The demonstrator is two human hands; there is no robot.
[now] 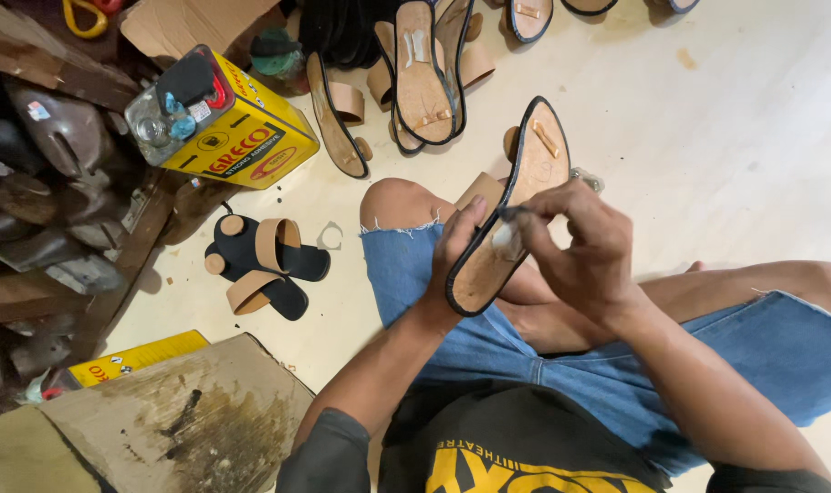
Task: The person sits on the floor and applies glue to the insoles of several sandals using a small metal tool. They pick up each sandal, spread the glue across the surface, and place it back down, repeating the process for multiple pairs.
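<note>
- We hold a sandal sole (516,215) over our lap, tan face up with a black rim, its toe pointing away from us.
- Our left hand (454,251) has its grip clenched on the sole's left edge, thumb on the tan face near the heel.
- Our right hand (587,246) pinches a small dark tool (511,215) in a tight grip, its tip touching the sole's middle; what kind of tool it is we cannot tell.
- We sit on the pale floor (762,137) in blue denim shorts (488,347), one bare knee up just beside the sole.
- A yellow tin can (228,128) stands at upper left, well apart from our hands.
- Two black sandals with tan straps (265,265) lie on the floor left of our knee.
- More soles (424,73) lean together beyond the knee.
- A stained board (187,411) lies at lower left.
</note>
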